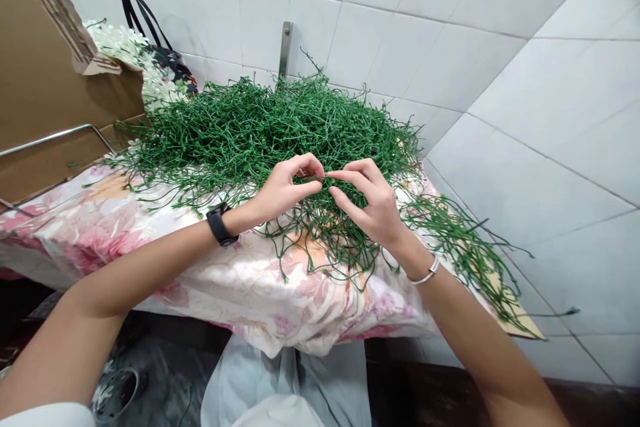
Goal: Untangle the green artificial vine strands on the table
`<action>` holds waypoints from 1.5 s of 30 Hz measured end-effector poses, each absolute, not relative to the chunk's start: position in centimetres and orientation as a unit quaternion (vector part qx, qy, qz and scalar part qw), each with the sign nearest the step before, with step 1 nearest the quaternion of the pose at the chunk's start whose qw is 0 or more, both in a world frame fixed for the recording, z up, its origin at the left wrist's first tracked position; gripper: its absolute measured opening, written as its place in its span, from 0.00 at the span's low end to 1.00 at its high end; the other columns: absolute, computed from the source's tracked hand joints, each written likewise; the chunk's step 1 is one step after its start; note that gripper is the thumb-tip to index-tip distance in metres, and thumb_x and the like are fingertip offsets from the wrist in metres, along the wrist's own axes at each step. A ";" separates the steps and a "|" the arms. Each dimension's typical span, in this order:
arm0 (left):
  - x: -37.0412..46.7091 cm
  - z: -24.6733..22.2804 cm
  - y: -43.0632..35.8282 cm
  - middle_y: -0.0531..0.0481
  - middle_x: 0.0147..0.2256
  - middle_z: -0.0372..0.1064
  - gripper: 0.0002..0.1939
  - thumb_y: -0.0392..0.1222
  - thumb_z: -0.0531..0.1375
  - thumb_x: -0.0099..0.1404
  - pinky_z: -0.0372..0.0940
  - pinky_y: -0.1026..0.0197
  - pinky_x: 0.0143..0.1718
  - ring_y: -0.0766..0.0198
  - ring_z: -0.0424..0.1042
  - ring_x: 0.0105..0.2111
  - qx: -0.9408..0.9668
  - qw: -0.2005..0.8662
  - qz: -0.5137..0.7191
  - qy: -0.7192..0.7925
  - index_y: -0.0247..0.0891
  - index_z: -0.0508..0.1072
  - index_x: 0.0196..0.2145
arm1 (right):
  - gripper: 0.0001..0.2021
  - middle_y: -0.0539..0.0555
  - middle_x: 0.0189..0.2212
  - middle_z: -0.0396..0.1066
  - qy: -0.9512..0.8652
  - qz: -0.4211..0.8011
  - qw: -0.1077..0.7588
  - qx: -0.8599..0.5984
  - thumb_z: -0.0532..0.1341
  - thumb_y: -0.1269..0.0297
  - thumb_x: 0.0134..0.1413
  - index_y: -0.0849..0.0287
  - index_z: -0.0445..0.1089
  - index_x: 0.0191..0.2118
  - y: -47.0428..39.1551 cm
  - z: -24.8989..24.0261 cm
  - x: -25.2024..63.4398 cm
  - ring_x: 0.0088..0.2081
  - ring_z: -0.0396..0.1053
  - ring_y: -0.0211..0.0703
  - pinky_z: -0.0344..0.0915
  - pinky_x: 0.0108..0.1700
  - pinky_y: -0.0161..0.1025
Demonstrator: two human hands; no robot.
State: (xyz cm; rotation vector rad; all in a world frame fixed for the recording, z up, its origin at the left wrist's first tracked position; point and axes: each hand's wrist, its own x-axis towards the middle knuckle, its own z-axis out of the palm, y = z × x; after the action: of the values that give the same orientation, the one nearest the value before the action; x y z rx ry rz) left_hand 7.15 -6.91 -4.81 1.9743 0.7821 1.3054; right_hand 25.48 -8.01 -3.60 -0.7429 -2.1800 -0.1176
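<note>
My left hand pinches a thin green artificial flower stem between thumb and fingertips, above the front of a large heap of similar stems. My right hand faces it from the right. Its index fingertip meets the tip of the held stem, while its thumb stays a little apart below. Under both hands, loose stems spill forward over a floral cloth. A smaller bunch of stems lies to the right of my right wrist.
A cardboard box stands at the left, with a metal rod near it. White artificial flowers and a dark bag are behind. A metal bracket is on the tiled wall. A bucket sits below left.
</note>
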 end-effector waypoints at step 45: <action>7.0 -4.1 -8.0 0.53 0.26 0.69 0.03 0.36 0.59 0.56 0.59 0.63 0.34 0.69 0.63 0.30 0.769 0.194 0.533 0.296 0.36 0.72 0.26 | 0.06 0.44 0.20 0.50 -0.843 0.061 0.410 -0.344 0.49 0.67 0.58 0.57 0.57 0.42 -9.2 -4.3 24.8 0.19 0.50 0.29 0.53 0.24 0.31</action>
State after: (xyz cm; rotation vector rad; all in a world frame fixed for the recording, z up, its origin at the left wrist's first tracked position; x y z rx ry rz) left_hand 7.05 -8.04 -4.09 2.1565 0.8306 1.4936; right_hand 24.77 -9.24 -4.33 -0.8658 -2.1216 0.1534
